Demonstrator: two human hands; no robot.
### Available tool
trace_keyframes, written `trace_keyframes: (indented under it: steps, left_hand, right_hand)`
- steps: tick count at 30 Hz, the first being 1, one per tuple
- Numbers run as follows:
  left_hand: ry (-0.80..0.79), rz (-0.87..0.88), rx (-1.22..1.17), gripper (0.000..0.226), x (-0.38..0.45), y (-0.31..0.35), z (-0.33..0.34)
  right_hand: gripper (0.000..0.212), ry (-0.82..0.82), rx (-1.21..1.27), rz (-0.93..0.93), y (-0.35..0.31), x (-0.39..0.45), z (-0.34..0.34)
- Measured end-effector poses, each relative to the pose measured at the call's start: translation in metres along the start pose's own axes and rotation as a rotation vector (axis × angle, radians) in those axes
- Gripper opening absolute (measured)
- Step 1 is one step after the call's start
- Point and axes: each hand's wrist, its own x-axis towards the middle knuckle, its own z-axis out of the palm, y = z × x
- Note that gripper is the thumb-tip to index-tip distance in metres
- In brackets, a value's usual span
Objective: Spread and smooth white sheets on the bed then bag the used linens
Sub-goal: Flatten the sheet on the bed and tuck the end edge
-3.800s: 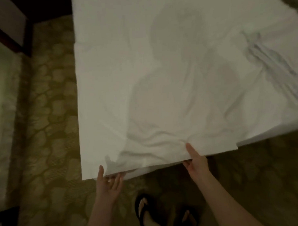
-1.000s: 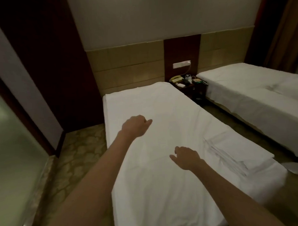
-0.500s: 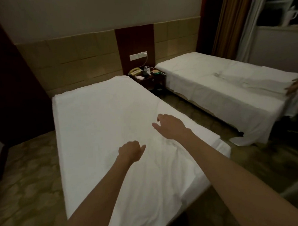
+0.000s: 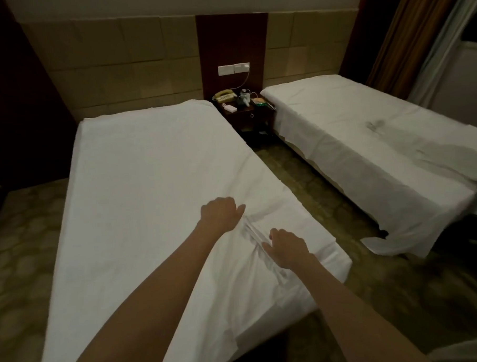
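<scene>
A white sheet [image 4: 150, 184] lies spread flat over the near bed. On its right foot corner sits a folded white sheet [image 4: 296, 216], its layered edge bunched between my hands. My left hand [image 4: 219, 214] has its fingers curled at the far end of that edge, thumb pointing right. Nearer to me, my right hand [image 4: 287, 250] grips the same edge, thumb low on the left and fingers over the top. Both forearms reach in from the bottom of the view.
A second bed [image 4: 367, 148] with a loose, wrinkled white sheet stands to the right across a narrow aisle. Between the bed heads is a dark nightstand [image 4: 252, 120] with a phone [image 4: 224, 95] and small items. Brown curtains [image 4: 406, 36] hang far right. Patterned carpet [image 4: 16, 245] lies to the left.
My view rose from the bed's foot edge, where I held the spread sheet's hem. Both hands have moved right onto the folded sheet and now hold its edge.
</scene>
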Motion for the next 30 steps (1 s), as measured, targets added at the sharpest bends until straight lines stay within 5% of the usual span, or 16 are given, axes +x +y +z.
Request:
trace_keyframes:
  steps: [4, 15, 25, 30]
  left_hand:
    - [0.038, 0.021, -0.048, 0.048, 0.051, 0.037, 0.001]
    - [-0.296, -0.09, 0.042, 0.05, 0.138, 0.083, 0.112]
    - [-0.133, -0.271, -0.086, 0.047, 0.255, 0.131, 0.13]
    - [-0.274, -0.538, -0.425, 0.065, 0.282, 0.11, 0.216]
  right_hand:
    - [0.046, -0.017, 0.038, 0.023, 0.036, 0.037, -0.002]
    - [0.043, 0.175, 0.118, -0.125, 0.103, 0.188, -0.077]
    - [0.044, -0.197, 0.037, -0.159, 0.194, 0.276, 0.033]
    - [0.043, -0.27, 0.112, -0.119, 0.223, 0.333, 0.09]
